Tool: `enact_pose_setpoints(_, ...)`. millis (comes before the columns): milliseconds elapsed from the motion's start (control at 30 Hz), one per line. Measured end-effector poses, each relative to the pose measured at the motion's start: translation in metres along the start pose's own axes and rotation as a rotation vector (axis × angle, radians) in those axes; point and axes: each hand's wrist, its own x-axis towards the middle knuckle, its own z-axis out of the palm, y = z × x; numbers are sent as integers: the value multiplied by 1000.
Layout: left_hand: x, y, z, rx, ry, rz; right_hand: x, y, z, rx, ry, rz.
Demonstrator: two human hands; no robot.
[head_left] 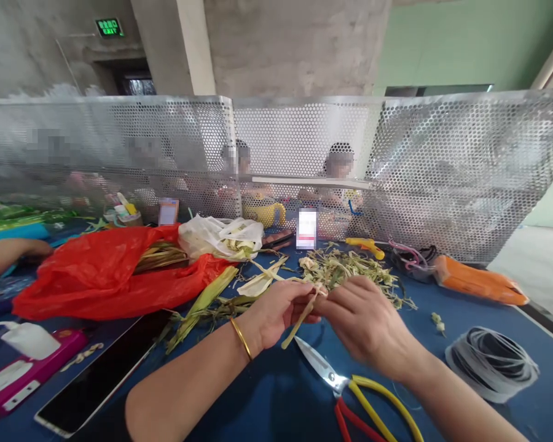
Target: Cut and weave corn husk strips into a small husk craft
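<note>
Close together above the blue table, my left hand and my right hand pinch a small pale piece of dried corn husk between their fingertips. A narrow strip of it hangs down past my left fingers, and its upper part is partly hidden by the fingers. Just below my hands lie scissors with one yellow and one red handle, their blades pointing up and left. Behind my hands spreads a pile of husk scraps, and a wider pale husk lies to its left.
On the left are a red plastic bag with dried husks, a white bag, a dark phone and a magenta power strip. A coil of translucent strip and an orange packet lie right. A perforated metal screen stands behind; another person's arm reaches in left.
</note>
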Motion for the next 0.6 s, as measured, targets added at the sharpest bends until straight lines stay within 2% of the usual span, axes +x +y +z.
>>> enact_pose_setpoints(133, -1, 4, 0, -46, -2, 44, 1, -12, 10, -158, -94, -96)
enact_pose_setpoints(267, -1, 2, 2, -32, -27, 53, 1, -17, 22, -265, -57, -137)
enact_pose_setpoints(467, -2, 0, 7, -54, 44, 44, -1, -16, 25, -194, -11, -144)
enact_pose_setpoints(600, -6, 1, 9, -66, 49, 56, -2, -16, 23, -138, 40, -162)
